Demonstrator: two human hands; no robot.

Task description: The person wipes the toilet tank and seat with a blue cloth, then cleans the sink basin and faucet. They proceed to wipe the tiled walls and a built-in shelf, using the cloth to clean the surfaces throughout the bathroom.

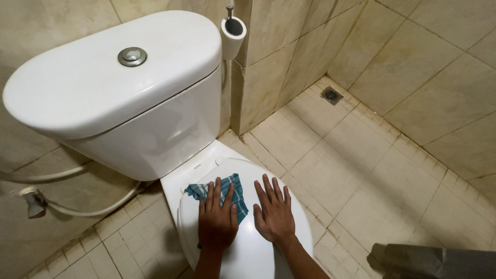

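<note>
A white toilet stands below me with its lid [248, 256] down. My left hand [217, 219] lies flat, palm down, on a blue-green checked cloth [238, 192] spread on the back part of the lid. My right hand [274, 212] rests beside it, fingers spread, palm down on the bare lid, holding nothing. The two hands are a few centimetres apart. Behind them rises the white cistern [113, 93] with a round metal flush button [132, 56] on top.
A toilet paper roll [232, 36] hangs on the tiled wall right of the cistern. A white hose [93, 209] and a valve [33, 204] sit at the left wall. A floor drain [331, 95] lies in the far corner. A grey object [434, 261] is at bottom right.
</note>
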